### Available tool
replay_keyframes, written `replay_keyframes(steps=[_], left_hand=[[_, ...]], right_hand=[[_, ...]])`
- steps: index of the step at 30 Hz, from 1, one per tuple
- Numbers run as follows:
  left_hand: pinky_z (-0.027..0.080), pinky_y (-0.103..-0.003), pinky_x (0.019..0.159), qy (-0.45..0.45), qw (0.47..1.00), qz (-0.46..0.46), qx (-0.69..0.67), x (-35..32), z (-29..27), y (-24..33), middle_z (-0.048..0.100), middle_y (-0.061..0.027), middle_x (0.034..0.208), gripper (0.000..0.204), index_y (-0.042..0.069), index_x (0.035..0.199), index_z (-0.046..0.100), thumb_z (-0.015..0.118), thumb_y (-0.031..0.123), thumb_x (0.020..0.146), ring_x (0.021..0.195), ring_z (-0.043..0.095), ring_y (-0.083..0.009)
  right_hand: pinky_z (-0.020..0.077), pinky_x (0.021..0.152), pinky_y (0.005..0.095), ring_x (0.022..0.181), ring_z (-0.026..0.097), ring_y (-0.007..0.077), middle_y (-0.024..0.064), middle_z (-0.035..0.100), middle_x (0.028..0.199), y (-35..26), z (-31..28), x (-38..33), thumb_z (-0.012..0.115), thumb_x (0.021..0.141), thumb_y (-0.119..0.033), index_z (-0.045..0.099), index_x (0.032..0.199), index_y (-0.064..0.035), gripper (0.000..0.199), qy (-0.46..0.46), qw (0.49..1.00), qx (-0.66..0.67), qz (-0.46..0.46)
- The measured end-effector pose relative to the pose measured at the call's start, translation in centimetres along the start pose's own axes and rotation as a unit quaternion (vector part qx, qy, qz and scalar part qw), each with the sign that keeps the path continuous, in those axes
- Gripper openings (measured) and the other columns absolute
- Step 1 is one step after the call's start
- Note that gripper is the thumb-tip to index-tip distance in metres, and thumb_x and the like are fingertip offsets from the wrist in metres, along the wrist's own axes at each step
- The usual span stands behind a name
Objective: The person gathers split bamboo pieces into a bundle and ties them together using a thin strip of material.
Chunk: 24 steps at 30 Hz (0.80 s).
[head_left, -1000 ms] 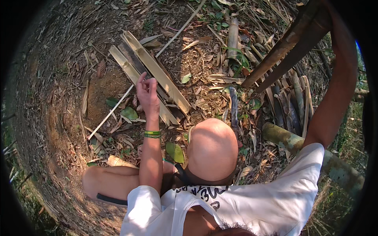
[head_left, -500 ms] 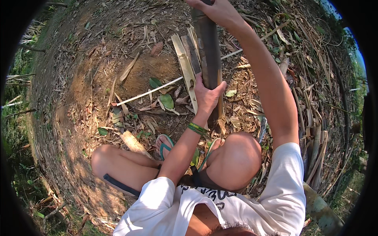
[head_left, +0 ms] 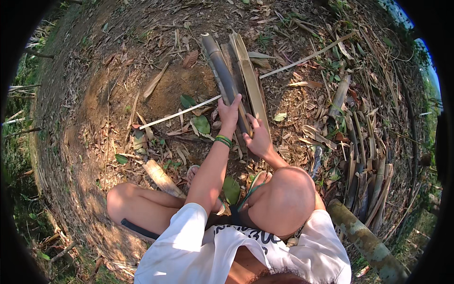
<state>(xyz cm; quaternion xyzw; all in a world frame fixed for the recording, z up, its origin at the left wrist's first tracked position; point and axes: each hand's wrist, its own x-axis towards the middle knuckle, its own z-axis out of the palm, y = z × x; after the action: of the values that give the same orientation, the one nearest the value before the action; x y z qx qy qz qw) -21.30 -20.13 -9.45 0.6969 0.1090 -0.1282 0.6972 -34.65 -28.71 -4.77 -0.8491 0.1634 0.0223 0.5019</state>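
A dark, split bamboo length [head_left: 221, 66] lies lengthwise in front of me, its pale cut end pointing away. My left hand [head_left: 229, 116] is closed around its lower half. Close to its near end, my right hand [head_left: 258, 138] has its thumb and fingers bent against the dark bamboo. Just right of it lies a split bamboo half [head_left: 249, 75] with its pale inside showing. Another dark strip sits between the two, partly hidden. A thin pale strip [head_left: 179, 112] runs crosswise beneath these pieces.
My bent legs and sandalled feet are close below the bamboo. A short pale bamboo piece [head_left: 163, 177] lies by my left shin. Split pieces are heaped [head_left: 371, 184] at the right, near a thick mottled pole [head_left: 369, 241]. Dry leaves cover the ground.
My right hand has come down from the bamboo's far end to its near end. The dark bamboo has been lowered and shifted left; the pale split half now shows on its right.
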Motion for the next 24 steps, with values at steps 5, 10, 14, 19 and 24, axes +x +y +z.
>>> replay_keyframes(steps=[5,10,14,19,24], left_hand=[[0.044,-0.04,0.1,-0.019,0.997,0.019,0.07,1.2,0.0,-0.4,0.061,-0.0205,0.122,0.074,-0.005,0.137,0.046,0.072,0.046,0.089,0.114,0.058,-0.0301],[0.034,-0.047,0.112,0.02,0.918,0.034,0.395,0.8,0.1,-2.3,0.048,-0.0253,0.136,0.086,-0.006,0.15,0.034,0.066,0.049,0.091,0.13,0.043,-0.0401],[0.032,-0.048,0.112,-0.007,0.933,0.073,0.352,-0.7,-2.2,-2.7,0.048,-0.0249,0.133,0.084,-0.003,0.151,0.035,0.069,0.044,0.09,0.129,0.042,-0.041],[0.037,-0.049,0.108,0.154,0.908,0.05,0.386,-2.9,-4.6,-4.2,0.051,-0.0236,0.132,0.07,0.0,0.144,0.046,0.07,0.037,0.09,0.126,0.046,-0.04],[0.044,-0.048,0.101,0.035,0.938,0.012,0.345,-3.3,-5.0,-6.2,0.06,-0.0203,0.122,0.058,0.001,0.137,0.054,0.071,0.03,0.09,0.116,0.057,-0.038]], right_hand=[[0.0481,0.098,0.0471,0.113,0.057,0.047,0.03,0.055,0.124,1.6,0.3,1.2,0.07,0.083,-0.006,0.046,0.144,-0.0046,0.066,0.05,0.998,0.019,-0.04],[0.0484,0.099,0.0454,0.112,0.059,0.0463,0.03,0.058,0.122,3.7,1.2,2.0,0.072,0.082,-0.007,0.052,0.14,-0.0063,0.061,0.089,0.995,-0.037,-0.006],[0.0484,0.099,0.0456,0.116,0.059,0.0432,0.0282,0.056,0.126,3.5,0.0,2.5,0.07,0.088,-0.022,0.057,0.136,-0.0051,0.053,0.011,0.995,-0.089,0.037],[0.0459,0.102,0.0483,0.122,0.055,0.0413,0.0254,0.05,0.136,5.6,-2.0,4.3,0.066,0.092,-0.039,0.055,0.14,-0.0057,0.059,0.111,0.964,-0.155,0.187],[0.0491,0.096,0.0475,0.113,0.059,0.0421,0.0241,0.053,0.129,7.3,0.7,4.9,0.061,0.092,-0.015,0.052,0.142,-0.0033,0.051,0.075,0.981,-0.111,0.143]])
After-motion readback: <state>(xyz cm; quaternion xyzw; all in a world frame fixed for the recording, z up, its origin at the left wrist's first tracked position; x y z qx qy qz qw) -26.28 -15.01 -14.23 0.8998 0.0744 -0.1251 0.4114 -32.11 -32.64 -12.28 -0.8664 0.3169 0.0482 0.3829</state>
